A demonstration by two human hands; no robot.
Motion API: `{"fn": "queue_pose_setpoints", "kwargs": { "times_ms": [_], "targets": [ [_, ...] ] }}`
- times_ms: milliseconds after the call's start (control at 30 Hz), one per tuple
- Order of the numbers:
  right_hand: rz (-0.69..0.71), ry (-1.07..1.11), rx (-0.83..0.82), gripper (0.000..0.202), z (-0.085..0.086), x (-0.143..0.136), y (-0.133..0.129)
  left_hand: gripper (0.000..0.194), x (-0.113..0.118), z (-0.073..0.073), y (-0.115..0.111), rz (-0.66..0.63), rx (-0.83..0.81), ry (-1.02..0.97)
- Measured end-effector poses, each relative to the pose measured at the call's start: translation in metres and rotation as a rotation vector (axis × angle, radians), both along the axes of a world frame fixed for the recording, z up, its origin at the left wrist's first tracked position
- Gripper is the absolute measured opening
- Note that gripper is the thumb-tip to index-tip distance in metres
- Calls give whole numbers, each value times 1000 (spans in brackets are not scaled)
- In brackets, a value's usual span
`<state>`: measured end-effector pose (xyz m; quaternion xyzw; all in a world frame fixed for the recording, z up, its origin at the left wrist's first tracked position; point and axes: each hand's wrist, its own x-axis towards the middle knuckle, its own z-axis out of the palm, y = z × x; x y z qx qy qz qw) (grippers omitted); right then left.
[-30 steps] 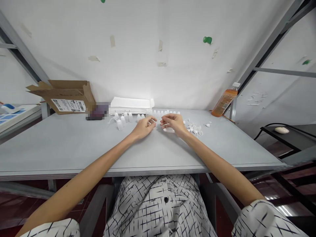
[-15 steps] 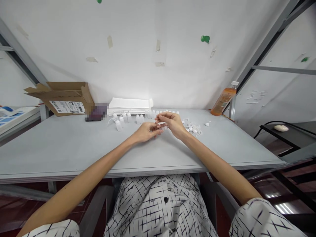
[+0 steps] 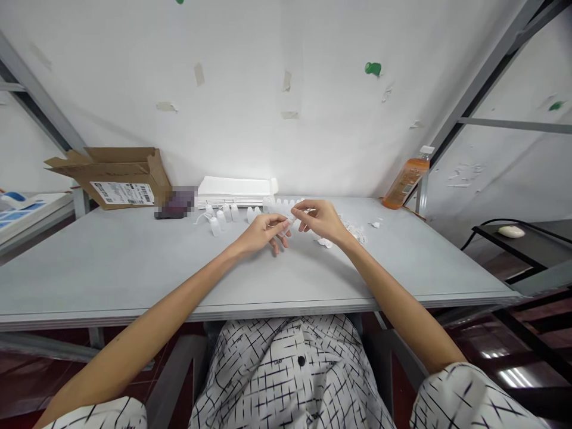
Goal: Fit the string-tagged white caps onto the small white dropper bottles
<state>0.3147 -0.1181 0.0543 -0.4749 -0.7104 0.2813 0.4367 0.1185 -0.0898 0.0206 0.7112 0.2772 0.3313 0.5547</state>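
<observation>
My left hand (image 3: 264,232) is closed in a pinch on a small translucent white bottle (image 3: 291,220), mostly covered by the fingers. At its upper end are the fingertips of my right hand (image 3: 322,219), thumb and forefinger pinched together; whatever they grip is too small to make out. Small white bottles (image 3: 215,226) stand upright to the left, some with thin white cords at their tops. More bottles (image 3: 279,206) line up behind my hands. Beside my right wrist lies a pile of white corded pieces (image 3: 356,231), partly hidden, with a loose white piece (image 3: 325,242) in front.
An open cardboard box (image 3: 125,179) sits at the back left, near a blurred dark purple item (image 3: 177,204). Flat white stacked sheets (image 3: 236,189) rest against the wall. An orange drink bottle (image 3: 406,182) stands at the back right of the grey table (image 3: 134,268).
My right hand has shifted slightly right and turned, and the left fingers have curled around the small bottle. A white piece on the table under the right hand now shows.
</observation>
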Motion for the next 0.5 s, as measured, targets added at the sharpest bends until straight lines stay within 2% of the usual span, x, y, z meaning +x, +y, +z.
{"fn": "queue_pose_setpoints", "kwargs": {
  "times_ms": [200, 300, 500],
  "targets": [
    [135, 115, -99, 27, 2, 1, 1, 45, -1, 2, 3, -25, -118, -71],
    [149, 162, -120, 33, 3, 1, 1, 43, -1, 3, 2, -14, -142, -70],
    [87, 123, -114, 45, -1, -2, 2, 43, 1, 5, -6, 10, 45, 29]
  ]
}}
